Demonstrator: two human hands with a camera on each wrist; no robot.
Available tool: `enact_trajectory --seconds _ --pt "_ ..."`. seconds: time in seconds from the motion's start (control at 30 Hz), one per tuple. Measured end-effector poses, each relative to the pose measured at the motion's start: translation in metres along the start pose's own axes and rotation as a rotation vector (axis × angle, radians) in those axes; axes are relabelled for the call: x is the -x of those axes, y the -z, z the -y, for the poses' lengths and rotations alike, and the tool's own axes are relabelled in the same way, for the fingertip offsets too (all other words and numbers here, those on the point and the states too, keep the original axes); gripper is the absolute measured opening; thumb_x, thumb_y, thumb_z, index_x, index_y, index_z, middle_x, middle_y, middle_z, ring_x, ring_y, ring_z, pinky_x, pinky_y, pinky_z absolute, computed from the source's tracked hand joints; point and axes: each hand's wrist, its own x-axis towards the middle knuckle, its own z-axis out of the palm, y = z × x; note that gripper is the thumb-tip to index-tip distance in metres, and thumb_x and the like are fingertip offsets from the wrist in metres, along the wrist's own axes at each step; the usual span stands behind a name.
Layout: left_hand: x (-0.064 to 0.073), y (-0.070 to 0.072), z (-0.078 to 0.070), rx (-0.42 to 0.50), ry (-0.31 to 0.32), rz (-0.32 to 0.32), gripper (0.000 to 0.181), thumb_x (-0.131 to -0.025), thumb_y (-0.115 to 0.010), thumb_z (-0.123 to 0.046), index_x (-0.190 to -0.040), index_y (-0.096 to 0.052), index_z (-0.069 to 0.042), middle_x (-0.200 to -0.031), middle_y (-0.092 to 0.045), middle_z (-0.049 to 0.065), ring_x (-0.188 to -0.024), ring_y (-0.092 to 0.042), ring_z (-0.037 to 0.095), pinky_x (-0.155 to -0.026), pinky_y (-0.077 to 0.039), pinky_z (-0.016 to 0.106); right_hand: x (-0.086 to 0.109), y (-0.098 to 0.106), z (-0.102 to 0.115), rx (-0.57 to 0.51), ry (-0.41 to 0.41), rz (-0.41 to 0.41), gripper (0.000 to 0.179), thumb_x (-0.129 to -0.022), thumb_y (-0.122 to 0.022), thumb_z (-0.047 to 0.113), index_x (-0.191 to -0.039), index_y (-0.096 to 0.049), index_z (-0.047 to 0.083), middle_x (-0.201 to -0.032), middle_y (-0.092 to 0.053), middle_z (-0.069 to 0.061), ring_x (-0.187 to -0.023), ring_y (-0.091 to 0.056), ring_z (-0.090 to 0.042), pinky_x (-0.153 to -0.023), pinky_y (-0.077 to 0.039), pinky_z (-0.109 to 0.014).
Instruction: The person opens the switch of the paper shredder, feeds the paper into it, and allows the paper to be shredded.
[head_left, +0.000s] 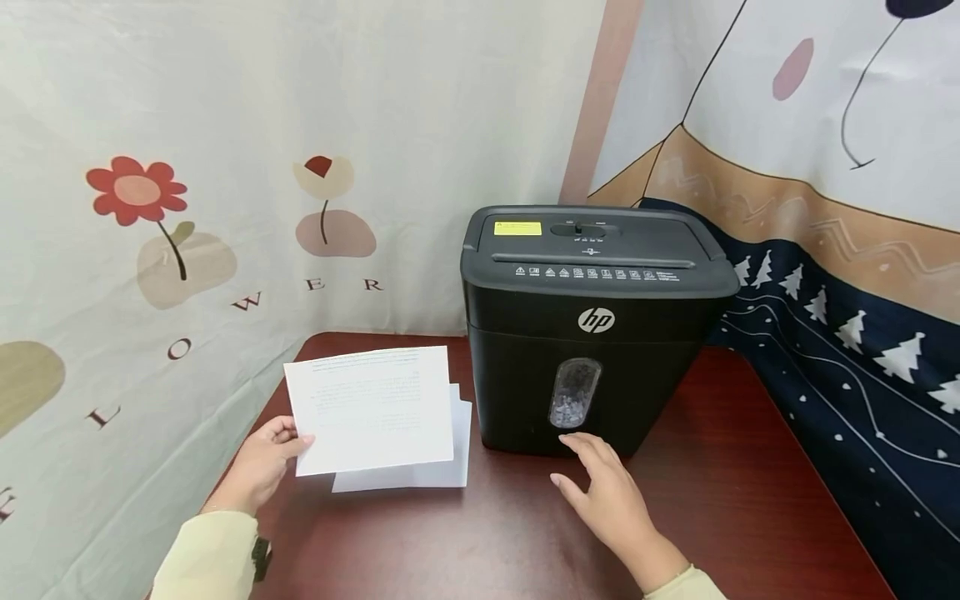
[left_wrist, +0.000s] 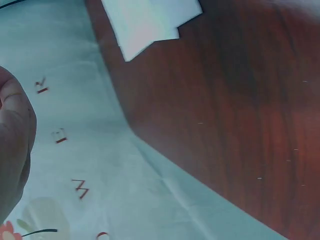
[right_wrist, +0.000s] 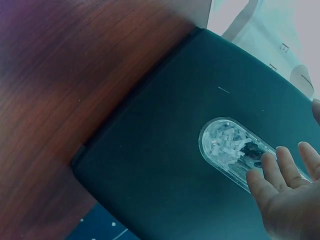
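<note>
In the head view my left hand (head_left: 261,460) pinches a white printed sheet of paper (head_left: 372,412) by its lower left edge, thumb on top. The sheet is tilted, with faint lines of text on it. More white sheets (head_left: 442,475) lie under it on the table, partly hidden. My right hand (head_left: 609,492) holds nothing, its fingers loosely extended in front of a black HP paper shredder (head_left: 517,375). The right wrist view shows paper scraps (right_wrist: 227,145) behind the shredder's oval window, near my fingertips. Only part of my left hand (left_wrist: 14,130) appears in the left wrist view.
The dark red wooden table (head_left: 750,467) carries the shredder and the papers. A feed slot (head_left: 592,260) runs across the shredder's top, with a slider switch (head_left: 585,230) behind it. Printed curtains (head_left: 420,167) stand behind the table and along both its sides.
</note>
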Motion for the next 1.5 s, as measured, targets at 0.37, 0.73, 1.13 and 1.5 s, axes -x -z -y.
enact_trajectory --seconds 0.37,0.73,1.13,1.5 --pt "0.011 -0.010 -0.035 0.201 -0.148 0.046 0.016 -0.092 -0.061 0.000 -0.095 -0.057 -0.014 -0.088 -0.062 -0.011 -0.081 -0.059 0.004 -0.071 -0.050 0.020 -0.003 0.021 -0.001 0.004 0.003 -0.012 0.052 -0.077 -0.082 0.017 -0.125 -0.061 0.011 -0.126 -0.058 -0.004 -0.114 -0.057 -0.024 -0.087 -0.051 -0.043" --pt "0.029 -0.024 -0.063 0.229 -0.267 0.090 0.018 -0.092 -0.059 0.003 -0.099 -0.059 -0.014 -0.095 -0.067 -0.010 -0.084 -0.062 0.005 -0.072 -0.050 0.018 -0.024 0.052 0.009 -0.043 0.128 -0.088 0.051 -0.077 -0.082 0.013 -0.124 -0.062 0.009 -0.126 -0.058 -0.006 -0.117 -0.056 -0.025 -0.091 -0.048 -0.045" --pt "0.043 -0.059 -0.099 0.248 -0.355 0.077 0.016 -0.087 -0.068 0.000 -0.095 -0.060 -0.012 -0.091 -0.067 -0.006 -0.082 -0.060 0.009 -0.068 -0.050 0.021 -0.049 0.095 0.023 -0.088 0.176 -0.107 0.051 -0.078 -0.080 0.010 -0.124 -0.061 0.007 -0.128 -0.058 -0.007 -0.118 -0.054 -0.024 -0.096 -0.046 -0.036" --pt "0.052 -0.094 -0.129 0.297 -0.350 0.018 0.025 -0.086 -0.063 0.010 -0.090 -0.060 -0.014 -0.087 -0.065 -0.006 -0.081 -0.059 0.008 -0.067 -0.049 0.021 -0.060 0.119 0.035 -0.155 0.156 -0.045 0.048 -0.082 -0.077 0.012 -0.127 -0.059 0.007 -0.131 -0.057 -0.009 -0.122 -0.052 -0.025 -0.097 -0.044 -0.047"
